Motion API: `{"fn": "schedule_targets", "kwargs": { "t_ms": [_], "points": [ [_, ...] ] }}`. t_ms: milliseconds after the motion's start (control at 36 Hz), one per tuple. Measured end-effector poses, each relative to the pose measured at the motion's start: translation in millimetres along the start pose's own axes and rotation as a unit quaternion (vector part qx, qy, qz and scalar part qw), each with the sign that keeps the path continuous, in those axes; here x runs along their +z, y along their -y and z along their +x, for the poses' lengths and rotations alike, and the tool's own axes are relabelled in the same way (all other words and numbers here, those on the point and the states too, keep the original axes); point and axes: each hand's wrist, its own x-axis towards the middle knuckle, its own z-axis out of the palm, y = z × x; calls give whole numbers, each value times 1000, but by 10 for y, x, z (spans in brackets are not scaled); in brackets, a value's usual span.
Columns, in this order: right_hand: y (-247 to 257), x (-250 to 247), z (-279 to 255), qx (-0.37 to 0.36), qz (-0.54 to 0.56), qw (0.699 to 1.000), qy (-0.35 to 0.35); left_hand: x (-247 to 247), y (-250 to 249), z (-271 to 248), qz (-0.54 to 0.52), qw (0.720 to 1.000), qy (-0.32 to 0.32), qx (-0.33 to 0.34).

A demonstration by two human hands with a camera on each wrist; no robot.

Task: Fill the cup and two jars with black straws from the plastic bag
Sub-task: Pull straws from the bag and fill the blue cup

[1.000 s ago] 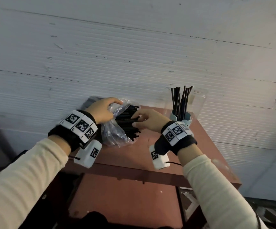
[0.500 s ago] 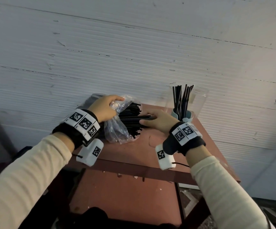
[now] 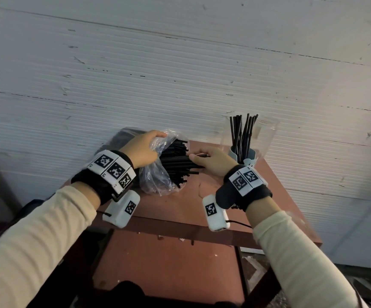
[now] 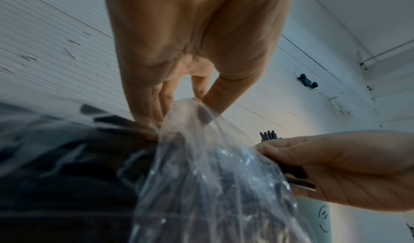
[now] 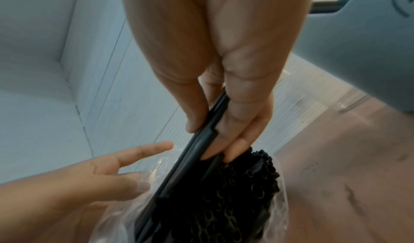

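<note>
At frame centre on the table (image 3: 202, 203), the left hand (image 3: 143, 150) pinches the plastic bag (image 3: 158, 181) open while the right hand (image 3: 213, 160) grips several black straws (image 5: 201, 140), apparently mid-withdrawal; next, carry them to the cup (image 3: 243, 154) at upper right.

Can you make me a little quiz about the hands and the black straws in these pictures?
1. True or false: the left hand pinches the plastic bag.
2. What does the right hand grip?
A. a few black straws
B. the cup
C. nothing
3. Fill in: the cup with straws standing in it is on the ____ table, to the right of the bag.

Key
1. True; its fingers gather the plastic at the bag's mouth.
2. A; thumb and fingers close on straws at the bundle's end.
3. red-brown.
</note>
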Motion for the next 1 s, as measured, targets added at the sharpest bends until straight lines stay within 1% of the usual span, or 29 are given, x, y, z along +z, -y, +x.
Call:
{"fn": "schedule_targets", "kwargs": {
  "t_ms": [111, 167, 222, 250, 278, 333, 389, 444, 472, 556, 611, 667, 778, 889, 944, 1000],
  "points": [
    [-8, -89, -29, -15, -8, 1000, -17, 24, -44, 0, -5, 1000, -14, 5],
    [14, -143, -55, -32, -29, 999, -32, 46, -78, -10, 7, 999, -41, 18],
    [34, -206, -74, -44, -55, 997, -38, 75, -134, -22, 28, 995, -82, 45],
    [44, -238, -81, -51, -68, 996, -40, 89, -177, -25, 30, 993, -93, 66],
    [57, -269, -93, -59, -80, 994, -47, 99, -241, -36, 29, 991, -91, 91],
    [71, -324, -117, -72, -99, 990, -64, 126, -383, -51, 43, 989, -52, 134],
    [96, -372, -149, -88, -121, 986, -72, 190, -486, -18, 99, 984, -8, 150],
    [133, -415, -199, -106, -145, 981, -74, 271, -575, 36, 164, 976, 14, 143],
    [149, -437, -225, -117, -157, 978, -77, 314, -611, 71, 180, 974, 28, 138],
    [196, -505, -318, -142, -193, 967, -88, 413, -712, 172, 164, 974, 102, 117],
    [227, -563, -390, -154, -202, 963, -94, 454, -799, 215, 176, 971, 112, 119],
    [277, -641, -476, -167, -211, 958, -101, 499, -872, 255, 180, 971, 90, 132],
    [440, -834, -640, -193, -225, 946, -132, 550, -1033, 316, 120, 980, 43, 150],
    [641, -989, -762, -250, -208, 922, -209, 556, -1258, 344, 20, 986, 12, 164],
    [753, -1037, -808, -278, -187, 911, -242, 557, -1403, 326, -46, 983, 7, 178],
    [864, -1061, -836, -310, -165, 901, -256, 582, -1546, 291, -99, 977, 8, 188]
  ]
}}
